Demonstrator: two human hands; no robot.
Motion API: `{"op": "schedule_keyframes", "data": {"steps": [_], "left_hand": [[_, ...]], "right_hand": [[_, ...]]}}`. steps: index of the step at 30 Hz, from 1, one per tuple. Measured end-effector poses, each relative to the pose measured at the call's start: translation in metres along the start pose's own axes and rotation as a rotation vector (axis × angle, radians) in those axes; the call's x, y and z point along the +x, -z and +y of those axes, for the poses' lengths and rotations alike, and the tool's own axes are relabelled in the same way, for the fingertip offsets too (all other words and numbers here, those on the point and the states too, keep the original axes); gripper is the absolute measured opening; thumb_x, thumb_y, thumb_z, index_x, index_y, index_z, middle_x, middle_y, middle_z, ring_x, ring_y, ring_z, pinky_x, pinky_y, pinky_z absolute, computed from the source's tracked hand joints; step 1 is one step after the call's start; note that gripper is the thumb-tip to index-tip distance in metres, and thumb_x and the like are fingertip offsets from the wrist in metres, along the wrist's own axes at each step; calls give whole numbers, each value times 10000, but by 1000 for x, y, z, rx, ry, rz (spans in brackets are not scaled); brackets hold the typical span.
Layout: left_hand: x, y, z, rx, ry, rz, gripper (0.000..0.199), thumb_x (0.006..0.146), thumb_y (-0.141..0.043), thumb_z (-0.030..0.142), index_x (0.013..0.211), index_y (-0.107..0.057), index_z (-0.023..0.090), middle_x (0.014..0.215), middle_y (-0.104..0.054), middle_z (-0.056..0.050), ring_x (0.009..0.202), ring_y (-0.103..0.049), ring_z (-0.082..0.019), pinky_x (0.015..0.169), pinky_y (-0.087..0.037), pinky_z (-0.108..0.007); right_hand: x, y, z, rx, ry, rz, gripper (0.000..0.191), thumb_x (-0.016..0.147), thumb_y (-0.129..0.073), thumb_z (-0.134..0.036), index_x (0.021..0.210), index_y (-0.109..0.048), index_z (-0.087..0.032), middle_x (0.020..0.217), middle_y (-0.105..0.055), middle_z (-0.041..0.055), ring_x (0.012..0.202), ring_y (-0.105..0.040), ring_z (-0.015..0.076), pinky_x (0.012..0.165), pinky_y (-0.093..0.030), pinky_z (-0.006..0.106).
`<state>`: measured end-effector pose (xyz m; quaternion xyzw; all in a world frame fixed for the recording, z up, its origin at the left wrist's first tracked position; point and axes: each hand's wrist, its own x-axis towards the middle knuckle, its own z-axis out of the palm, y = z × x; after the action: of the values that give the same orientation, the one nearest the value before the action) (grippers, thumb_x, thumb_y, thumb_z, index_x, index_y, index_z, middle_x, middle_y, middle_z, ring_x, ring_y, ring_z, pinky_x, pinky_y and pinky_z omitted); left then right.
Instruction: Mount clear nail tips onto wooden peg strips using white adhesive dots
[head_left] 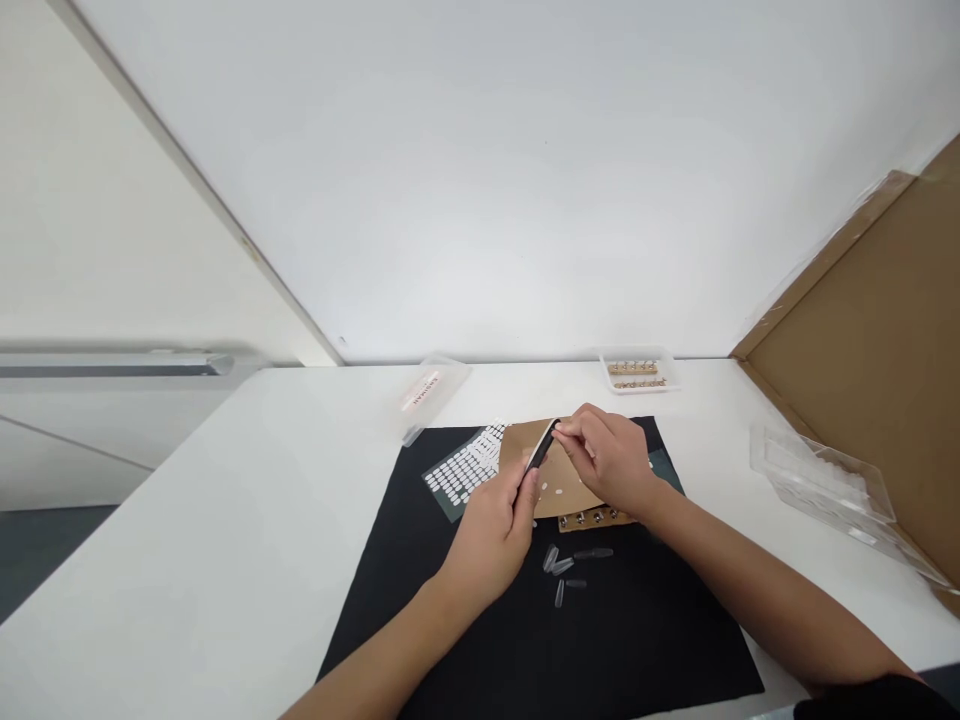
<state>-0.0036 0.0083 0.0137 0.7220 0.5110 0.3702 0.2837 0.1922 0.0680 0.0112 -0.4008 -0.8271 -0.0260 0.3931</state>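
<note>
My left hand is closed round a narrow black nail file with a pale edge, tilted up to the right. At the file's upper end, my right hand pinches its fingertips together; what sits between them is too small to make out. Beneath both hands lies a sheet of brown paper with a few small white ovals on it. Partly under the paper is a strip of small metal holders. Several clear false nail tips are scattered on the black mat nearer to me.
Left of the paper lie sheets of white oval stickers. A clear lid with red lettering rests at the mat's back left corner. Behind stands a clear tray with more holders. An open clear case is at right, beside a cardboard panel.
</note>
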Motion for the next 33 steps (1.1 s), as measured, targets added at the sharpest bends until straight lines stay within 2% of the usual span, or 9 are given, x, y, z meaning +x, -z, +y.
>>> {"op": "schedule_keyframes", "data": {"steps": [7, 14, 17, 22, 27, 33], "left_hand": [[5, 7, 1, 13, -14, -41, 359, 1102, -372, 395, 830, -542, 233, 704, -590, 6, 622, -565, -182, 612, -419, -303], [2, 9, 7, 40, 20, -10, 350, 1100, -371, 407, 870, -560, 225, 729, -605, 0, 634, -571, -189, 637, -420, -312], [2, 8, 5, 14, 21, -30, 341, 1102, -370, 408, 906, -581, 224, 768, -638, -11, 672, -595, -195, 656, -437, -312], [1, 5, 2, 18, -8, -34, 367, 1112, -372, 399, 822, -518, 227, 729, -595, 2, 646, -560, -177, 640, -420, -298], [0, 3, 3, 22, -13, -29, 331, 1113, -378, 375, 872, -546, 221, 737, -591, 8, 619, -538, -169, 615, -397, -299], [0, -1, -3, 44, -19, -37, 340, 1120, -354, 373, 887, -551, 223, 744, -599, 0, 636, -563, -180, 618, -412, -303]], "right_hand": [[-8, -1, -6, -78, 128, -20, 238, 1102, -546, -276, 877, -613, -238, 795, -730, 8, 706, -622, 164, 669, -365, 318], [-4, 9, -1, -2, -3, 4, 230, 1097, -554, -311, 899, -636, -228, 780, -695, -1, 641, -557, 142, 636, -370, 301], [-2, 13, -1, 86, -61, 15, 222, 1090, -590, -332, 894, -620, -233, 781, -699, -8, 648, -583, 139, 630, -393, 292], [-2, 12, -2, 224, -144, 5, 219, 1091, -593, -362, 910, -597, -239, 823, -715, -3, 727, -650, 152, 673, -457, 289], [-4, 7, -4, 193, -168, -39, 227, 1111, -530, -378, 949, -592, -231, 861, -710, 26, 768, -657, 178, 697, -474, 308], [-11, -4, -9, 163, -137, -53, 194, 1110, -486, -304, 958, -573, -220, 868, -702, 38, 783, -652, 188, 701, -474, 315]]}}
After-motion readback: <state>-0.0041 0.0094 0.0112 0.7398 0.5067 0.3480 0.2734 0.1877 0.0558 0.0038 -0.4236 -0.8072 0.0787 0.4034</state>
